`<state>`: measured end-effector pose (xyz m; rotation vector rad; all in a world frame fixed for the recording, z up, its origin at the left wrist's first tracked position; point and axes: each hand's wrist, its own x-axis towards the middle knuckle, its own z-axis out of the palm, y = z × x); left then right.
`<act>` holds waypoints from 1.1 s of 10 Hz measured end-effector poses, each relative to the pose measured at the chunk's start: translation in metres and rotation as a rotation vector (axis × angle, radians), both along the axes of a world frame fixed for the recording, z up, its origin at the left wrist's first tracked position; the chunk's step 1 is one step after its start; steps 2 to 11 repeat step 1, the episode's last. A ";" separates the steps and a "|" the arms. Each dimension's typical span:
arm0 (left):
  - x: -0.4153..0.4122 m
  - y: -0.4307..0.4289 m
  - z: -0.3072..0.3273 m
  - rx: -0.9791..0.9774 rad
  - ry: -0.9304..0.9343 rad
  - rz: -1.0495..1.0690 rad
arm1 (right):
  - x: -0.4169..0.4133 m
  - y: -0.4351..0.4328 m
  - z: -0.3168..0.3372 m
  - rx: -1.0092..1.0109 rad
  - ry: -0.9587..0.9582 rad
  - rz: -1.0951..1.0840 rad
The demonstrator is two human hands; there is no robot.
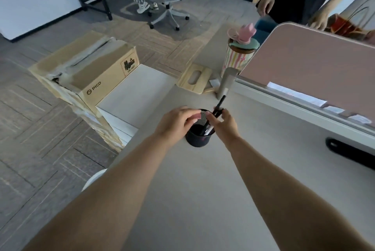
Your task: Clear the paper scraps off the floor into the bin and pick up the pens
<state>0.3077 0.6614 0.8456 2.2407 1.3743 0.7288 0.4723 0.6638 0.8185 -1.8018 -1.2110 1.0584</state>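
The right hand (223,125) pinches a black pen (220,104) between thumb and curled fingers. The pen's upper end sticks up and away past the fingertips, and its lower end points down into the dark mesh pen cup (199,139) just under them. Blur makes it hard to say whether the fingers hold one pen or two pressed together. A few more pens (209,130) lean inside the cup, just below the right thumb.

The left hand (176,123) grips the cup from the other side, its fingers curled over the near-left rim, with the fingertips close to those of the right hand across the opening. The cup stands on the pale desk (192,189), between the two wrists.

Beyond the fingertips, a grey post (226,82) rises right behind the pen's tip. A wooden box (194,78) with a slot in its lid lies farther out on the desk, and a striped tumbler (235,58) with a pink lid stands past that. A pink partition (304,68) runs along the right of the right hand. To the left of the left hand, off the desk, sit a white cabinet (138,88) and a cardboard box (87,74).
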 end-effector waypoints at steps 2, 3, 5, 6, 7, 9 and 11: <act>0.012 0.009 -0.002 -0.045 0.153 -0.024 | 0.009 -0.007 0.003 -0.020 -0.007 0.021; 0.012 0.009 -0.002 -0.045 0.153 -0.024 | 0.009 -0.007 0.003 -0.020 -0.007 0.021; 0.012 0.009 -0.002 -0.045 0.153 -0.024 | 0.009 -0.007 0.003 -0.020 -0.007 0.021; 0.012 0.009 -0.002 -0.045 0.153 -0.024 | 0.009 -0.007 0.003 -0.020 -0.007 0.021; 0.012 0.009 -0.002 -0.045 0.153 -0.024 | 0.009 -0.007 0.003 -0.020 -0.007 0.021; 0.012 0.009 -0.002 -0.045 0.153 -0.024 | 0.009 -0.007 0.003 -0.020 -0.007 0.021; 0.012 0.009 -0.002 -0.045 0.153 -0.024 | 0.009 -0.007 0.003 -0.020 -0.007 0.021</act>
